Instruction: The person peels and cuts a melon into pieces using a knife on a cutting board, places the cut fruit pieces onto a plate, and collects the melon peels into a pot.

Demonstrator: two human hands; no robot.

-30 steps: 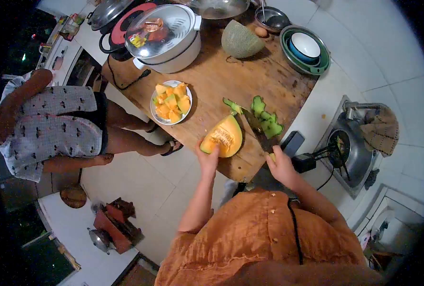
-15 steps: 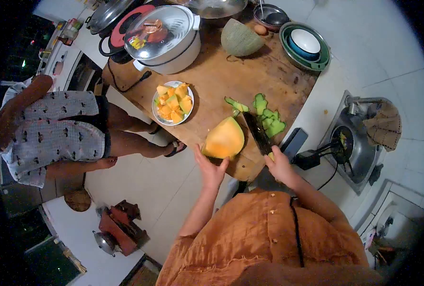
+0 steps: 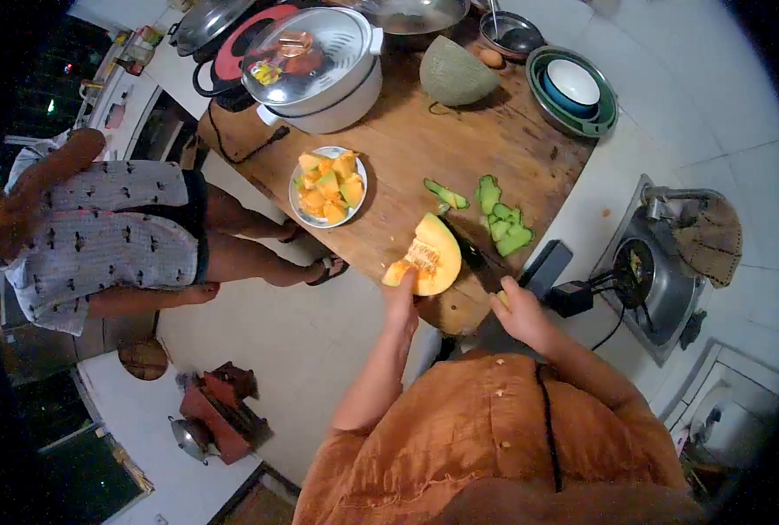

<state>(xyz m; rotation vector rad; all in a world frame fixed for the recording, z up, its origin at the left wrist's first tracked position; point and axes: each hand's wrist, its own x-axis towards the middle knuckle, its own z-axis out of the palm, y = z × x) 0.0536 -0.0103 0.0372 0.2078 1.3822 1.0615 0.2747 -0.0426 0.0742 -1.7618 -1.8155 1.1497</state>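
Observation:
Near the front edge of the wooden table, my left hand [image 3: 400, 302] grips a melon piece [image 3: 443, 255], its orange flesh and pale seeds showing. The thumb presses on its near left side. My right hand [image 3: 522, 317] is closed round the yellowish handle of a knife [image 3: 477, 255]. The dark blade lies just right of the melon, partly hidden by it; whether they touch I cannot tell. Green peelings [image 3: 505, 219] lie beyond the knife. To the left, a white plate [image 3: 296, 206] holds several orange melon chunks [image 3: 330, 185].
At the back of the table [image 3: 389, 166] stand a white pot [image 3: 341, 92], half a netted melon [image 3: 456, 74], an egg [image 3: 492, 59] and stacked bowls [image 3: 612, 114]. A phone [image 3: 548, 264] and sink [image 3: 669, 324] are at right. Another person [image 3: 109, 219] stands at left.
The melon piece has turned, so its seeded hollow now shows instead of a smooth cut face. My left hand has shifted right with it, thumb now on its flesh. The view has moved slightly.

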